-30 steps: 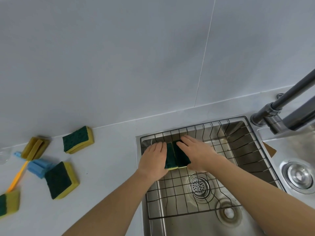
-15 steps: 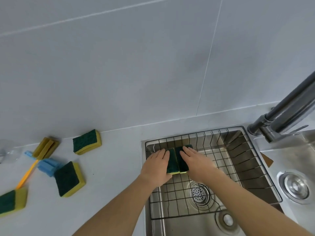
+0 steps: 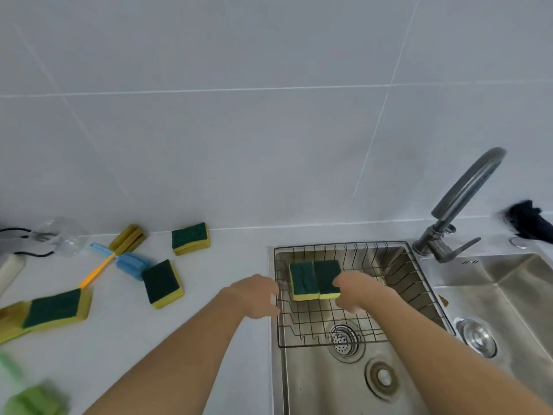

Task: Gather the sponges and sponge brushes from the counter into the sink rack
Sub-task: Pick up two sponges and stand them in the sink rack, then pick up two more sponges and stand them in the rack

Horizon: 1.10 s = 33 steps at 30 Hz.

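Two sponges were in the rack, many more waited.

Both hands, the left hand (image 3: 257,295) and the right hand (image 3: 354,290), were open and held nothing. Two sponges (image 3: 314,279) sat side by side in the sink rack (image 3: 419,283). Other sponges (image 3: 162,283) and a blue sponge brush (image 3: 119,260) lay on the white counter (image 3: 227,265) by a tiled wall.

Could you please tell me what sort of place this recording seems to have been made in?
Most likely a home kitchen counter. A stainless steel sink holds a wire rack, a curved metal faucet stands behind it, and yellow-and-green scrub sponges lie on the white counter below a tiled wall.
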Tool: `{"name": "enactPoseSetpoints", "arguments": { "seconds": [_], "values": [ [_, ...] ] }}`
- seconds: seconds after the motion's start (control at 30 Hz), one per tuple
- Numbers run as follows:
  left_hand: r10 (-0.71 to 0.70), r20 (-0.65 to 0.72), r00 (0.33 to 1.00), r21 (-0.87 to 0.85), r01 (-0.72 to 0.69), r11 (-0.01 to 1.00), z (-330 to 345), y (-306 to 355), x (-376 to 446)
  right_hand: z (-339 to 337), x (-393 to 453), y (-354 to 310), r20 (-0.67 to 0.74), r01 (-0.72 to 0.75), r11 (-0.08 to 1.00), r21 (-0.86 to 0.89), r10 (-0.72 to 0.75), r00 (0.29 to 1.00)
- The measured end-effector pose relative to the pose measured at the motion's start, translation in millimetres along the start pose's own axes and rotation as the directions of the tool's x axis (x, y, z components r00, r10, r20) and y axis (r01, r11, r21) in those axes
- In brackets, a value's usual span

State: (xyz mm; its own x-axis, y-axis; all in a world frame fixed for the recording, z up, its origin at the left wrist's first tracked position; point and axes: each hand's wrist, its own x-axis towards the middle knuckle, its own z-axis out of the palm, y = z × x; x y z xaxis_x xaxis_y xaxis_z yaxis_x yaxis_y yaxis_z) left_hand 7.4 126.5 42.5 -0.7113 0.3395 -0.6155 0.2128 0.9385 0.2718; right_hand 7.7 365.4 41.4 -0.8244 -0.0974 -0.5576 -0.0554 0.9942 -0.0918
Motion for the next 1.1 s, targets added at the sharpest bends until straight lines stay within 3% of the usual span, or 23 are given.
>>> {"name": "enactPoseSetpoints", "arguments": {
  "seconds": [0.37,0.57,1.1],
  "values": [
    [-0.225,-0.025,0.974,-0.104,0.221,0.970,13.5,-126.6,-120.3,-16.2,-45.5,-114.1,0.021,0.044,0.991,-0.123,-0.041,0.999],
    [-0.317,-0.045,0.947,-0.158,0.307,0.939,20.8,-203.4,-167.5,-6.0,-44.1,-183.6,0.006,0.081,0.991,-0.102,-0.081,0.997],
    [-0.401,-0.102,0.910,-0.277,0.362,0.890,21.4,-380.6,-224.9,12.1,-1.2,-328.3,0.026,0.089,0.992,-0.085,-0.087,0.996]
  ]
}}
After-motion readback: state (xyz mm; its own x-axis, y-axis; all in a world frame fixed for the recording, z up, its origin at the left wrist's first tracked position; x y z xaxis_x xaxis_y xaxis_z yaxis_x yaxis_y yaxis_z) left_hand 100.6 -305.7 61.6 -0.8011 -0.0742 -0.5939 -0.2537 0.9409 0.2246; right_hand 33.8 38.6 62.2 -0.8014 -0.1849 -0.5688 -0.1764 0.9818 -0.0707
